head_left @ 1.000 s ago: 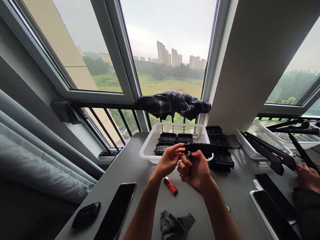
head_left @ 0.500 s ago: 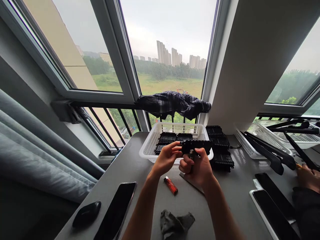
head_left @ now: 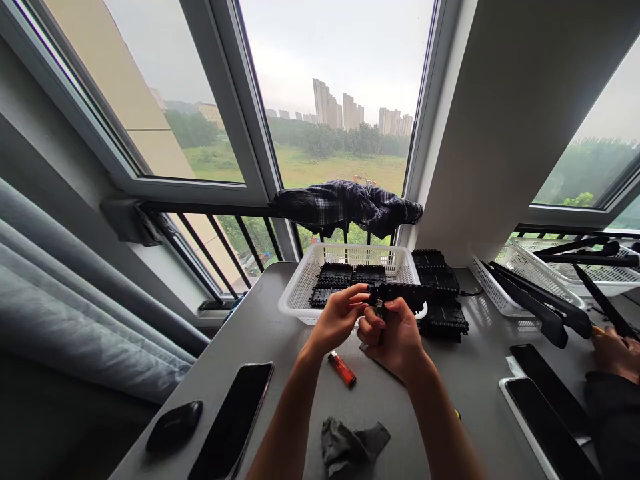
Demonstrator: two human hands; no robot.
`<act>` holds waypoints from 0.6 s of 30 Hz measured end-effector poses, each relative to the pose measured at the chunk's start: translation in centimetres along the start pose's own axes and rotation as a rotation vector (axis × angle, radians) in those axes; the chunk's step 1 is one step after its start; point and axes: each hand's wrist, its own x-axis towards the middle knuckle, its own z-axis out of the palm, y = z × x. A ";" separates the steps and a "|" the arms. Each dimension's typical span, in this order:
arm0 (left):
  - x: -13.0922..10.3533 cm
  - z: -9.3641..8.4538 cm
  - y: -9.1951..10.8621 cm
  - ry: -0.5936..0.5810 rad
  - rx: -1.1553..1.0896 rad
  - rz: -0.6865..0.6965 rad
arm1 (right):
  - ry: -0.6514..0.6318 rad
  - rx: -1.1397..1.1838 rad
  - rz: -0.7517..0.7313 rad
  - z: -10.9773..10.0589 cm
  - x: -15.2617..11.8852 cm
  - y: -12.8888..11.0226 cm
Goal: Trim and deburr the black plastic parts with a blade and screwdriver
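In my left hand [head_left: 337,321] I'm pinching the left end of a black toothed piece [head_left: 407,293], fingers nearly together. My right hand [head_left: 399,341] is gripping a small metal-tipped thing [head_left: 379,305], perhaps a lighter, with its tip right beside the piece; I can't tell whether those fingers are also bearing its weight. I'm holding the piece up before the white basket's [head_left: 293,311] near right corner, probably to bring both hands to that end in the window light.

The basket is standing by the table's [head_left: 265,323] far left corner, likely for easy reach, with more black pieces [head_left: 334,272] inside and others [head_left: 445,321] lying along its right side. A red lighter [head_left: 343,370] is lying below my wrists, a grey cloth [head_left: 353,445] nearer me. Along the left edge, a phone [head_left: 233,420] and a mouse [head_left: 175,425] are sitting out of my way. A co-worker's hand [head_left: 616,353] is occupying the far right.
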 end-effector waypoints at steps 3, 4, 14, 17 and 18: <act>0.0 -0.1 0.0 -0.008 -0.011 -0.010 | 0.013 -0.002 -0.010 -0.2 -0.1 -0.3; 0.0 -0.2 0.0 -0.010 -0.026 -0.013 | 0.016 -0.001 -0.010 -0.2 -0.1 -0.4; 0.0 -0.9 1.0 0.081 -0.076 -0.073 | 0.076 0.036 -0.017 -0.4 -0.8 -1.4; 0.0 -1.1 1.1 0.109 -0.071 -0.072 | 0.065 0.038 -0.015 -0.6 -0.8 -1.6; 0.0 -1.2 1.2 0.115 -0.072 -0.070 | 0.060 0.038 -0.018 -0.7 -0.9 -1.7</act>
